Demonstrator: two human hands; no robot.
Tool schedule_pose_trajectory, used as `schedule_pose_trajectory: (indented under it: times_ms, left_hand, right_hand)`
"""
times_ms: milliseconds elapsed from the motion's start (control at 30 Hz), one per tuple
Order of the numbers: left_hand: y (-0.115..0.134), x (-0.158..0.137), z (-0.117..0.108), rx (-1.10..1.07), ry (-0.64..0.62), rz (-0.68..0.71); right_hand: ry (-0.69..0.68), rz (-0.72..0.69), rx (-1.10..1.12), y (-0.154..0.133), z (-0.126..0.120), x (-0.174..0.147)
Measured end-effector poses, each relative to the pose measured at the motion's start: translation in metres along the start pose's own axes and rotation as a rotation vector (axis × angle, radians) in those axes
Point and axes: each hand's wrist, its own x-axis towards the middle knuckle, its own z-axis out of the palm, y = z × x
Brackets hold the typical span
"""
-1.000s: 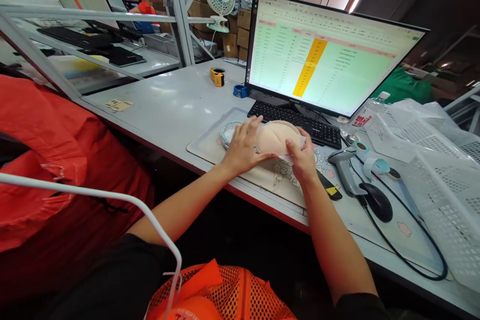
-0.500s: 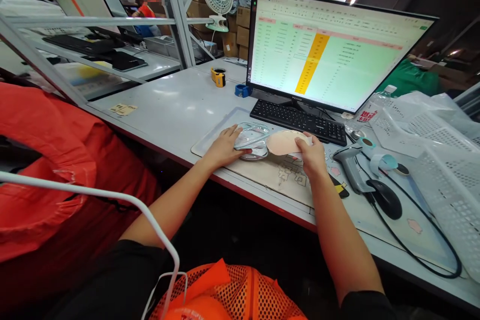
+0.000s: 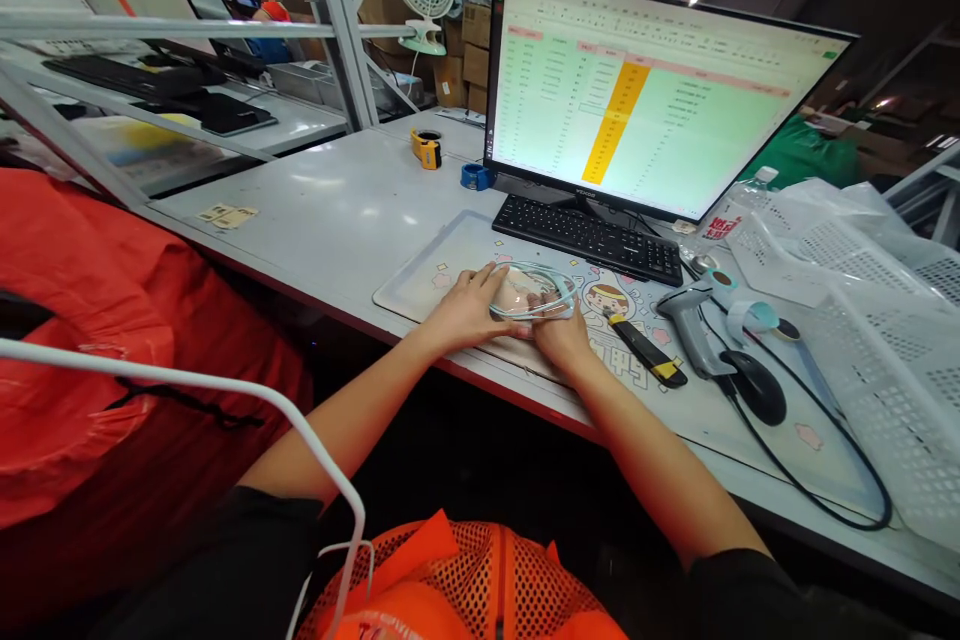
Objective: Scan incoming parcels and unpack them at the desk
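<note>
A clear plastic pouch with light-blue edging (image 3: 551, 272) lies on the desk mat in front of me. My left hand (image 3: 474, 305) grips its left side, thumb at the near edge and fingers over the far edge. Inside the blue edging shows a beige oval pad (image 3: 514, 292), seen through the clear plastic. My right hand (image 3: 561, 335) is at the pouch's right side with fingers bent over the pad, the blue edging crossing them. The fingertips are partly hidden. To the right of my right hand lies a black and yellow utility knife (image 3: 646, 350).
A keyboard (image 3: 589, 238) and monitor (image 3: 600, 100) stand behind the mat. On the right are a barcode scanner (image 3: 691, 325), a mouse (image 3: 754, 387) with its cable, and white baskets (image 3: 877, 370). Tape rolls (image 3: 476, 177) sit farther back. A red bag (image 3: 150, 350) bulges at left.
My right hand has moved left, bringing the beige pad from beside the pouch into its blue-edged outline. The utility knife and the mat's printed face now show. The view has shifted slightly.
</note>
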Motion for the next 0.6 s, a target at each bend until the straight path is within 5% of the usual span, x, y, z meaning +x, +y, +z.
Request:
schedule_pose_trajectory:
  times_ms: [133,333,600]
  left_hand:
    - [-0.012,-0.003,-0.001,0.006,0.043,0.051]
    - [-0.01,-0.004,0.01,-0.012,0.086,0.046]
    - [-0.009,0.004,0.015,-0.034,0.124,0.045]
  right_hand:
    - [-0.076,-0.099,-0.225,-0.001,-0.015,-0.003]
    - [-0.244,-0.174,-0.026,0.019,-0.051,-0.006]
    - [0.026,-0.096,-0.103,0.019,-0.024,0.009]
